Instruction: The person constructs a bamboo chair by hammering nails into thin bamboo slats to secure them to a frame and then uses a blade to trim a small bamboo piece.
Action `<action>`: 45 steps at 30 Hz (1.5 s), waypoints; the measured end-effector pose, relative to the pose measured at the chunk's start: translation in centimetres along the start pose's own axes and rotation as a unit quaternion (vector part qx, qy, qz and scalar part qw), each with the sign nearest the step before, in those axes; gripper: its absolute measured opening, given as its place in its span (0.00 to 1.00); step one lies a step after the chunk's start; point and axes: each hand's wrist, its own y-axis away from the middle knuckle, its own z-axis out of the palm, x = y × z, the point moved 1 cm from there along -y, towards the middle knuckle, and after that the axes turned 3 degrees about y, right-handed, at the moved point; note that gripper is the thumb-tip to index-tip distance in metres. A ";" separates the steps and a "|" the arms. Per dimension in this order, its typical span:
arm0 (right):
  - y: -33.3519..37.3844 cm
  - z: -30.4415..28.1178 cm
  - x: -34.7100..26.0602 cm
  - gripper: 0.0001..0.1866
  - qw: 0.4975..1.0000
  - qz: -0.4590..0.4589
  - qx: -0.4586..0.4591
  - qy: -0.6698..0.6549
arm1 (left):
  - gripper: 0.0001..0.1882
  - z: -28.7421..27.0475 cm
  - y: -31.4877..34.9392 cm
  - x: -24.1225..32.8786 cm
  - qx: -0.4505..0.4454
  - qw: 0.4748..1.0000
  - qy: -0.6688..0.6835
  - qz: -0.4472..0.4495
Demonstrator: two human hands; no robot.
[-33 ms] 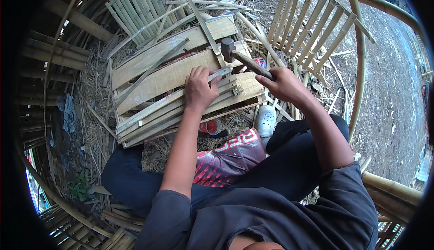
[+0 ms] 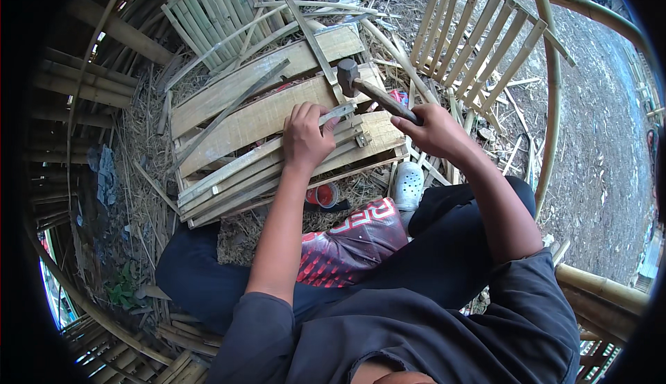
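My left hand (image 2: pixel 307 135) is closed over a narrow bamboo strip (image 2: pixel 236 176), its thumb and fingers near the right end. The strip lies with several similar ones along the near side of a low wooden plank platform (image 2: pixel 277 115). My right hand (image 2: pixel 437 131) is wrapped round the wooden handle of a hammer (image 2: pixel 383 99). The dark hammer head (image 2: pixel 347 77) hangs just above and beyond the strip's right end, apart from it. A longer slat (image 2: pixel 311 40) reaches across the far planks, its near end close below the hammer head. Any nail there is too small to make out.
Slatted bamboo panels stand beyond the platform, one at the far left (image 2: pixel 222 13) and one at the right (image 2: pixel 479 44). A red container (image 2: pixel 322 194) and a light clog (image 2: pixel 408 185) are near my legs. A curved bamboo pole (image 2: pixel 550 106) rises at the right.
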 end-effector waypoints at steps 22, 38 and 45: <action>-4.7 8.1 1.0 0.36 0.997 0.006 0.068 -0.047 | 0.09 0.5 0.5 0.6 0.036 0.998 -0.054 -0.018; -4.4 7.6 0.8 0.36 0.996 -0.006 0.082 -0.032 | 0.15 0.2 3.9 1.6 0.116 0.983 -0.119 0.077; -2.9 4.7 -0.3 0.34 0.998 0.006 0.044 -0.052 | 0.15 0.4 3.3 0.7 0.134 0.991 -0.030 0.010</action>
